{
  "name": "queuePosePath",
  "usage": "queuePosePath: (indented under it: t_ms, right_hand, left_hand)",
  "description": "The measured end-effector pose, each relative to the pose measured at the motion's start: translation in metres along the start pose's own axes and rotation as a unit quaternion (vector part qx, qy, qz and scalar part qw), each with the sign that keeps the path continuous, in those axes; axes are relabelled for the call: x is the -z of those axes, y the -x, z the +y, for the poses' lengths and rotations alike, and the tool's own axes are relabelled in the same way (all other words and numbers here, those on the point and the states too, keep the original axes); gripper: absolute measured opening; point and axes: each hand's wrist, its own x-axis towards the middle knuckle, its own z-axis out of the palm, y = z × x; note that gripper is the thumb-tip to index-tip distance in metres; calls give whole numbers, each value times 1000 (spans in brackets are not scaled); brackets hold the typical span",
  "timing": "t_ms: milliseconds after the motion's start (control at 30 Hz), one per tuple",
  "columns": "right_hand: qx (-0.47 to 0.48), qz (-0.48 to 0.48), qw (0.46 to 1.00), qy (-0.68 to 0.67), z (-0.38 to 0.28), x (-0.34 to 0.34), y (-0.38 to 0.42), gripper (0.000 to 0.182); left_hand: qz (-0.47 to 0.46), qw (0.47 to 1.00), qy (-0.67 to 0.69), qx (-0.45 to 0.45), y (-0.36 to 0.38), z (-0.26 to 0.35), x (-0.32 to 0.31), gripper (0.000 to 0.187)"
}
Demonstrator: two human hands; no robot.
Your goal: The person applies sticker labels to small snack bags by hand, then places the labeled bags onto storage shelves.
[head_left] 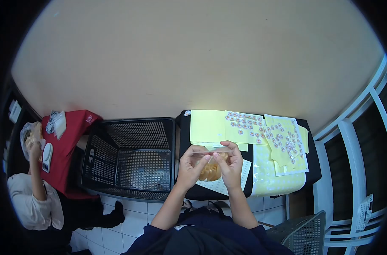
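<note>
Between my two hands is a clear plastic bag (211, 172) with golden-brown pieces inside, perhaps chips. My left hand (191, 168) grips its upper left side, and my right hand (231, 165) grips the upper right. Both thumbs press near the top edge, almost meeting at the middle. The bag is above the front part of a black-covered table. Beneath it lies a white sheet (244, 172) with rows of round marks. Beyond my hands are a plain yellow sheet (207, 125) and yellow sheets with many small round stickers (283, 140).
To the left stands a large black plastic crate (142, 197). Farther left, a co-worker (36, 199) handles a bag by a red-covered table (74, 136) with a white scale (47, 156). A grey basket (306, 233) is at lower right, near a white metal frame (355, 161).
</note>
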Motion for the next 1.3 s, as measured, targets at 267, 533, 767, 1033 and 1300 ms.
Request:
queuePosePath:
  t_ms: [267,533,767,1033,1300]
  right_hand:
    - [-20,-30,999,14,-8,17,-27,26]
    - [-65,-129,989,-46,-4,34,-48,11]
    - [25,-187,982,7,-10,37,-53,9]
    - [86,-192,976,50,-16,38,-45,6]
    - [108,-154,981,42,-20,30,-31,6]
  left_hand:
    - [45,999,0,-28,-20,-10,-19,7]
    - [113,992,-10,-48,-24,-15,-30,7]
    - [120,984,-96,-94,-20,-14,-25,8]
    - [61,985,-120,-104,-19,-3,-23,8]
    - [83,984,-90,-126,-10,0,-32,6]
